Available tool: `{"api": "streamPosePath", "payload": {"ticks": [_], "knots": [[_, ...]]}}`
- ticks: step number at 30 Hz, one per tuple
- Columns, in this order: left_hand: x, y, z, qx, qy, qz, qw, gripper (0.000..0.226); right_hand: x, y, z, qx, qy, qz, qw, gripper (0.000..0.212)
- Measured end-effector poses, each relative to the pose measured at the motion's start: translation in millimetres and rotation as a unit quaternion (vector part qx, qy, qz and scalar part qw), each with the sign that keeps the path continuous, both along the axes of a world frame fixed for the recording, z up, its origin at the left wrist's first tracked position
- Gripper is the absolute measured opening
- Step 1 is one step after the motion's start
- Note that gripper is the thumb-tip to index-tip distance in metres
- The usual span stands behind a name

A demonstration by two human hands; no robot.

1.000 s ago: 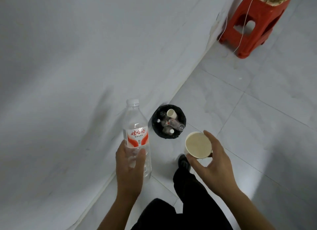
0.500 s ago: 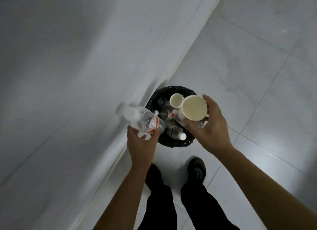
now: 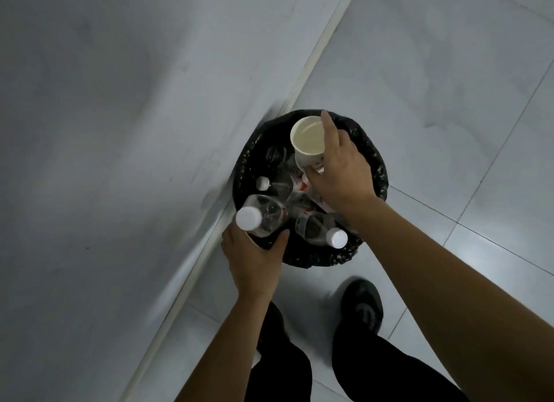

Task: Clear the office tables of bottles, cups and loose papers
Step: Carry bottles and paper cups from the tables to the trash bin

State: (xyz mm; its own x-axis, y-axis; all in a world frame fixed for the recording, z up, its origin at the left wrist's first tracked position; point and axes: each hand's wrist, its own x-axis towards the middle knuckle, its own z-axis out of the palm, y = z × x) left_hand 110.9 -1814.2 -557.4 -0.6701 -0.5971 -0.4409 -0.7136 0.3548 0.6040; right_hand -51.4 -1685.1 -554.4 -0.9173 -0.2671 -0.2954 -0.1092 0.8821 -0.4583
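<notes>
Both grips lowered since the earlier frame, now at the bin's mouth.
Left grip [image 3: 254, 263]: curled round the water bottle [image 3: 266, 215], white cap toward camera, at the bin's near-left rim.
Right grip [image 3: 338, 173]: holding the paper cup [image 3: 308, 140], empty, tilted, over the far side.
Bin [image 3: 378, 173]: black liner, on the floor beside the wall; holds several discarded bottles [image 3: 317, 230].

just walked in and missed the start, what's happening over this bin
A person stands over a black-lined bin by the wall. The left hand's grip holds a clear white-capped bottle at the bin's near rim; the right hand's grip holds a paper cup above its far side. Neither has been let go. Other bottles already lie inside.
</notes>
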Motion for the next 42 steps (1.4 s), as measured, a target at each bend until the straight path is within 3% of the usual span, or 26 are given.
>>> {"api": "streamPosePath", "payload": {"ticks": [3, 6, 9, 13, 17, 21, 27, 33, 38, 42], "knots": [[6, 3, 44, 0.015, -0.018, 0.009, 1.000, 0.096, 6, 5, 34, 0.004, -0.042, 0.032, 0.999, 0.112], [18, 3, 122, 0.009, -0.004, 0.016, 1.000, 0.075, 27, 11, 100, -0.008, -0.057, 0.027, 0.998, 0.099], [29, 9, 229, -0.005, 0.047, -0.009, 0.999, 0.052, 68, 31, 203, -0.077, -0.055, -0.039, 0.995, 0.066], [45, 19, 398, 0.008, 0.072, -0.071, 0.995, 0.049, 128, 72, 371, -0.125, -0.063, -0.109, 0.984, 0.039], [67, 29, 546, 0.001, 0.130, -0.102, 0.986, 0.046, 178, 110, 522, -0.155, -0.069, -0.183, 0.968, 0.039], [82, 38, 648, 0.016, 0.200, -0.103, 0.974, 0.042, 219, 133, 623, -0.215, -0.005, -0.266, 0.940, 0.040], [94, 37, 704, 0.046, 0.270, -0.209, 0.939, 0.042, 278, 134, 685, -0.283, 0.124, -0.382, 0.871, 0.035], [91, 48, 712, 0.138, 0.301, -0.376, 0.866, 0.044, 368, 124, 702, -0.225, 0.202, -0.511, 0.804, 0.040], [118, 98, 702, 0.201, 0.264, -0.511, 0.793, 0.044, 476, 120, 708, -0.151, 0.242, -0.647, 0.707, 0.036], [184, 148, 710, 0.233, 0.241, -0.626, 0.704, 0.039, 578, 105, 716, -0.094, 0.268, -0.748, 0.600, 0.033]]}}
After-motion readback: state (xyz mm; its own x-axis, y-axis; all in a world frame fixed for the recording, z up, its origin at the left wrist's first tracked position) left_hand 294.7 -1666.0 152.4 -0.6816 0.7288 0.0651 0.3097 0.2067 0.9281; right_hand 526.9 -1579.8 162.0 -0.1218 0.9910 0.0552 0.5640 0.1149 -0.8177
